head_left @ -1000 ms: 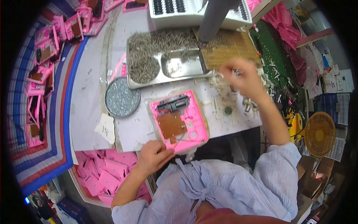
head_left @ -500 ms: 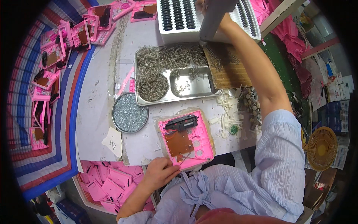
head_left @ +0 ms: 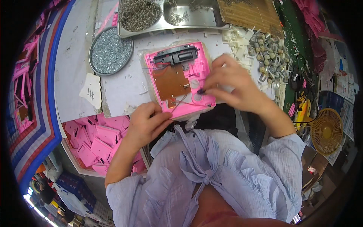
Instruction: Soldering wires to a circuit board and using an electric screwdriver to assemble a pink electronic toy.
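Note:
A pink plastic housing (head_left: pixel 179 110) lies at the table's near edge on a clear plastic wrapping. Inside it are a black mechanism (head_left: pixel 177 56), a brown circuit board (head_left: pixel 172 82) and thin wires. My left hand (head_left: pixel 146 123) grips the housing's near left corner, its thumb and fingers closed there. At the housing's right side my right hand (head_left: pixel 232 85) pinches a small black part (head_left: pixel 200 91) over the round fittings near the lower right corner. Whether that part touches the housing, I cannot tell. The right fingers are slightly blurred.
A round dish of small screws (head_left: pixel 110 53) stands left of the housing. Beyond is a metal tray (head_left: pixel 211 25) with springs, beside cardboard (head_left: pixel 251 17). White plastic pieces (head_left: pixel 236 39) and small metal cylinders (head_left: pixel 270 56) lie right. A box of pink panels (head_left: pixel 100 142) sits below left.
My right hand has come back from the white foam tray of black parts to the housing, with a small black part. The view has shifted nearer; my left hand stays at the corner.

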Demonstrator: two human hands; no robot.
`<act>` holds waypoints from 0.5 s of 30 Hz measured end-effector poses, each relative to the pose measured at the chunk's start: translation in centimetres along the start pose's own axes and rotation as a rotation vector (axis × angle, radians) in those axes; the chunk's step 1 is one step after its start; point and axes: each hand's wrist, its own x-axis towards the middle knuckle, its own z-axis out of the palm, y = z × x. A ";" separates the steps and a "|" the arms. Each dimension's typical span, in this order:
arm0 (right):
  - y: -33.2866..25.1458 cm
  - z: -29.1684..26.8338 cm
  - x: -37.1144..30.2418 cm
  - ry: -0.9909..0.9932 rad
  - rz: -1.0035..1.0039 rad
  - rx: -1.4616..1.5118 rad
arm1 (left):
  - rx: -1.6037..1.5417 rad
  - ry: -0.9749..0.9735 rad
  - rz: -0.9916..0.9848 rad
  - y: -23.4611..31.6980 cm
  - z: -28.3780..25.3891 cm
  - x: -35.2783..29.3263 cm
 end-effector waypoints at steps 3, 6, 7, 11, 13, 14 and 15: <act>1.0 2.8 -1.2 -0.042 -0.062 -0.117 | 0.001 -0.010 -0.038 0.1 0.0 -0.2; 1.1 3.2 -0.9 -0.034 -0.162 -0.230 | 0.016 0.000 -0.054 0.3 0.1 -0.6; 1.1 3.3 -0.8 -0.026 -0.181 -0.254 | 0.018 0.000 -0.058 0.3 0.1 -0.6; 1.8 3.5 -0.9 0.001 -0.263 -0.271 | 0.023 0.009 -0.071 0.4 0.2 -0.8; 2.5 3.8 -1.1 0.020 -0.297 -0.231 | 0.019 0.018 -0.069 0.4 0.4 -0.9; 2.8 3.9 -1.3 0.030 -0.312 -0.210 | 0.017 0.021 -0.069 0.4 0.4 -1.0; 3.2 4.0 -1.4 0.032 -0.331 -0.198 | 0.015 0.011 -0.072 0.5 0.4 -1.0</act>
